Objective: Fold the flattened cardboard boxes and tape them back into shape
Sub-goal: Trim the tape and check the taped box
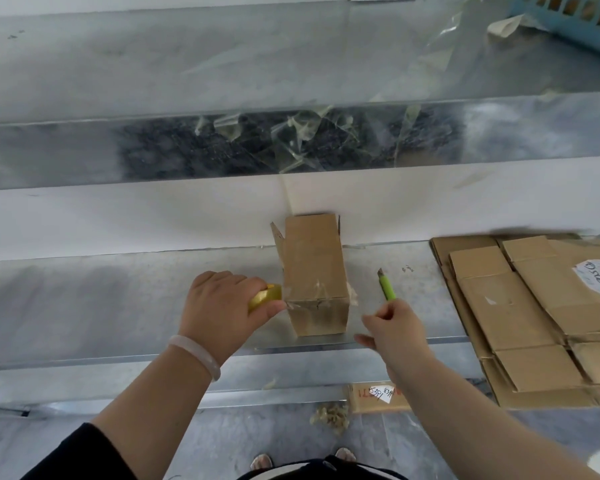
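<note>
Head view: the fingers of the left hand are curled over a yellow tape roll, which is gripped from above, with the thumb laid along its near side. The roll is pressed against the near left corner of the box. A pale bracelet is worn on the left wrist.

The fingers of the right hand are closed round the handle of a green knife, which is held just right of the box with its blade pointed to the far side. The box is not touched by this hand.

The box is folded into shape and lies on its side in the middle of the grey bench, with its length running from near to far. Clear tape is seen wrinkled across its near end, while the flaps at its far end are left open against a white wall panel.

At the right of the bench, well apart from the box, the flattened cardboard boxes are stacked in an overlapping pile, and a white label with handwriting is stuck on the top one. Scraps of clear tape are scattered along the far ledge. A blue basket is seen at the far right corner. Below the near edge of the bench, a cardboard piece and a crumpled wad lie on the floor.
</note>
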Motion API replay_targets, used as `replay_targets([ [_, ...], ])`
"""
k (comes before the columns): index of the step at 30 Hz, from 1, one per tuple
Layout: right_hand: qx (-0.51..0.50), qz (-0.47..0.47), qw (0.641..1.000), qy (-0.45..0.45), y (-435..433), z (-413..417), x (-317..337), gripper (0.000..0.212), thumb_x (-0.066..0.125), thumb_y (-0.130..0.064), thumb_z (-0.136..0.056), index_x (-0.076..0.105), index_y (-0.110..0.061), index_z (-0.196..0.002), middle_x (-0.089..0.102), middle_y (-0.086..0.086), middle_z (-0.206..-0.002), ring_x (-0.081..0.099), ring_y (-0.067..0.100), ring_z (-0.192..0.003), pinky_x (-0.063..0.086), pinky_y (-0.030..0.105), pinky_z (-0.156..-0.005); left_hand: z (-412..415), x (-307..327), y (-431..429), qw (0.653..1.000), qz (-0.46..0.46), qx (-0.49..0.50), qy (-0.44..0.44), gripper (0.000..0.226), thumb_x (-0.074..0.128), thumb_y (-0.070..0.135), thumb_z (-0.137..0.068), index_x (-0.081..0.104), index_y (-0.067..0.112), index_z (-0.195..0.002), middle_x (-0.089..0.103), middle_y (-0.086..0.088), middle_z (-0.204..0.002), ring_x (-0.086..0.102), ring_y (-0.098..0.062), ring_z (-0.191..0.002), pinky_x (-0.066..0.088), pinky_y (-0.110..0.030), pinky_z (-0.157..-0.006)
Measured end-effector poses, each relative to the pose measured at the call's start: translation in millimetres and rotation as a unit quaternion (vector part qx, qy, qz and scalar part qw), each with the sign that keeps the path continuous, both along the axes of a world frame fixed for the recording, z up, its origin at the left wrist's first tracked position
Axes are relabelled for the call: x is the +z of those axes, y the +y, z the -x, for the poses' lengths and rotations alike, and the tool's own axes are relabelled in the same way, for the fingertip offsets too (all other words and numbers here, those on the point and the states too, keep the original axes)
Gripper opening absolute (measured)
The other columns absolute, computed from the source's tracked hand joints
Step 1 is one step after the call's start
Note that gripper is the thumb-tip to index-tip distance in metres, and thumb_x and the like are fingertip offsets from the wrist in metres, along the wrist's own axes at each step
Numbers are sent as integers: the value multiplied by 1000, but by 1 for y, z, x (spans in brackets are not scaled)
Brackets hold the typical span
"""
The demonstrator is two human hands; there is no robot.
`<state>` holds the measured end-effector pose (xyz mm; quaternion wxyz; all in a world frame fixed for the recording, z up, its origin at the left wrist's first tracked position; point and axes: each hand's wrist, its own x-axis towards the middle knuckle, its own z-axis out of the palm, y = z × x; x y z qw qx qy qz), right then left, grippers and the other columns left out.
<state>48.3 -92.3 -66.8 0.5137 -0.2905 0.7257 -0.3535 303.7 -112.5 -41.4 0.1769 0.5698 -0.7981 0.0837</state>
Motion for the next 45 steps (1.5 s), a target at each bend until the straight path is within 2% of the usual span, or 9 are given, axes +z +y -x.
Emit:
replay_targets([
  [6, -3, 44, 999, 19, 30, -9, -27, 16, 57, -6, -95, 63, -19, -102, 67, 3, -91, 67, 9, -66, 60, 34, -72, 0, 1, 1, 1000, 9, 0, 12, 53, 35, 72, -85, 65, 30, -74, 58, 12, -58, 57, -14, -58, 40, -30, -69],
  [11, 74, 267, 961, 8, 27, -12, -3, 41, 37, -36, -103, 46, -34, -143, 49, -22, -142, 44, -8, -129, 38, 18, -106, 4, 2, -1, 1000, 7, -6, 10, 53, 35, 71, -86, 64, 29, -73, 57, 12, -58, 55, -14, -57, 41, -31, -68],
  [15, 230, 216, 946, -70, 28, -24, -1, 57, 30, -52, -95, 9, -45, -148, 15, -30, -156, 13, -19, -138, 16, 5, -110, 5, -1, 1, 1000, -4, -7, 22, 52, 35, 68, -87, 65, 28, -75, 59, 11, -61, 57, -14, -59, 42, -32, -69],
  [19, 263, 150, 947, -104, 19, -13, 3, 64, 27, -71, -84, 3, -60, -142, 10, -42, -147, 14, -26, -131, 13, 4, -103, 7, -2, 0, 999, -18, -10, 29, 52, 33, 69, -87, 64, 28, -77, 59, 12, -63, 56, -12, -61, 42, -32, -70],
  [23, 304, 279, 902, 129, 9, -6, 14, 67, 20, -75, -91, -3, -52, -150, 3, -49, -147, 1, -18, -140, 3, 0, -105, 9, -2, 1, 999, -17, -6, 38, 52, 34, 70, -87, 66, 29, -78, 60, 13, -63, 57, -12, -61, 43, -31, -71],
  [26, 367, 446, 743, 338, -9, -6, 17, 55, 33, -50, -102, 24, -32, -154, 22, -15, -161, 11, 8, -150, 13, 23, -120, 9, -3, 2, 999, -27, -2, 43, 54, 32, 71, -86, 66, 30, -78, 60, 14, -64, 58, -12, -62, 42, -31, -72],
  [28, 378, 502, 690, 358, -18, -7, 14, 43, 52, -32, -99, 51, -21, -141, 47, -4, -149, 30, 23, -146, 34, 43, -115, 9, -4, 3, 998, -33, 2, 48, 55, 32, 72, -86, 66, 30, -78, 60, 13, -63, 57, -11, -62, 42, -31, -72],
  [36, 365, 530, 630, 434, -26, -4, 17, 32, 59, -32, -95, 68, -25, -124, 63, -6, -132, 54, 23, -129, 49, 46, -97, 11, -4, 8, 996, -62, 12, 68, 55, 31, 74, -86, 65, 32, -79, 57, 16, -64, 55, -8, -62, 44, -30, -73],
  [45, 330, 558, 626, 434, -29, -10, 20, 25, 64, -31, -91, 75, -22, -112, 70, -6, -119, 63, 24, -116, 52, 48, -94, 13, -5, 11, 991, -94, 39, 86, 60, 25, 77, -84, 64, 32, -82, 54, 18, -65, 49, -5, -62, 42, -28, -72],
])
